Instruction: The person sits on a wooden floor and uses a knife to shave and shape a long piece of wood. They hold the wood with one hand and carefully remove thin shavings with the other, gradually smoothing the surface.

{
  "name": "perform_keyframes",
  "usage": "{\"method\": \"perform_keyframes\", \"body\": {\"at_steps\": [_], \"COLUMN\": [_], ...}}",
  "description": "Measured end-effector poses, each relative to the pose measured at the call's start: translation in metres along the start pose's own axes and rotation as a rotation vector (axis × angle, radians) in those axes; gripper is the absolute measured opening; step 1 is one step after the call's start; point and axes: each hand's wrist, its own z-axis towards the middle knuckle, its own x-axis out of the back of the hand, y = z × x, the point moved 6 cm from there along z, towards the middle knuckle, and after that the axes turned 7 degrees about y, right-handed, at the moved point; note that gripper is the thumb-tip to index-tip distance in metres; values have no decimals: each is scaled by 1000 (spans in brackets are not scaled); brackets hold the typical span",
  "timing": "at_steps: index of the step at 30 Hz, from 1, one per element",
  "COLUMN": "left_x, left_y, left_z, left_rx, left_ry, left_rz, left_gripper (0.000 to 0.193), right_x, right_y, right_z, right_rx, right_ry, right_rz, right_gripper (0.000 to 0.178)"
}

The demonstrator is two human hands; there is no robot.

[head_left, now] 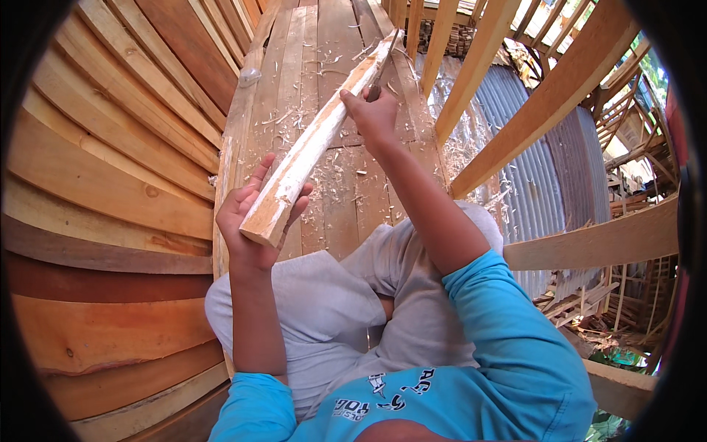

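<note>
A long wooden post (308, 151), streaked white along its sides with bare tan wood between, slants from above my lap toward the far end of the floor. Its squared near end rests in my left hand (247, 210), whose palm lies beneath and whose fingers show on both sides. Farther along, my right hand (370, 118) is closed around the dark handle of a large knife (375, 90). The blade reaches away from me along the post's right side. My right thumb lies against the wood. Whether the edge touches it I cannot tell.
Wood shavings (346, 193) litter the plank floor (335, 40). Overlapping board walls (110, 173) rise close on my left. To the right stand wooden posts (549, 107) and a low rail (596, 243), with corrugated metal sheets (534, 158) beyond. A small clear plastic item (250, 76) lies by the left wall.
</note>
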Motion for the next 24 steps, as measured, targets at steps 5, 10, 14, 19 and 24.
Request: {"method": "perform_keyframes", "body": {"at_steps": [5, 10, 14, 19, 24], "left_x": [-1, 3, 18, 48, 41], "left_y": [9, 30, 41, 46, 37], "left_z": [-4, -10, -7, 2, 5], "left_rx": [-60, -233, -195, -273, -213], "left_ry": [-128, -109, -33, 102, 11], "left_rz": [-173, -245, -267, -45, -181], "left_gripper": [64, 67, 59, 49, 48], "right_x": [-8, -7, 0, -4, -8], "right_y": [-7, -31, -60, -56, -27], "right_z": [7, -8, -38, -65, -71], "right_rx": [30, -162, -187, 262, 237], "right_ry": [-129, -267, -575, -764, -737], "right_rz": [3, 24, -190, -600, -393], "right_gripper": [29, 33, 34, 32, 26]}}
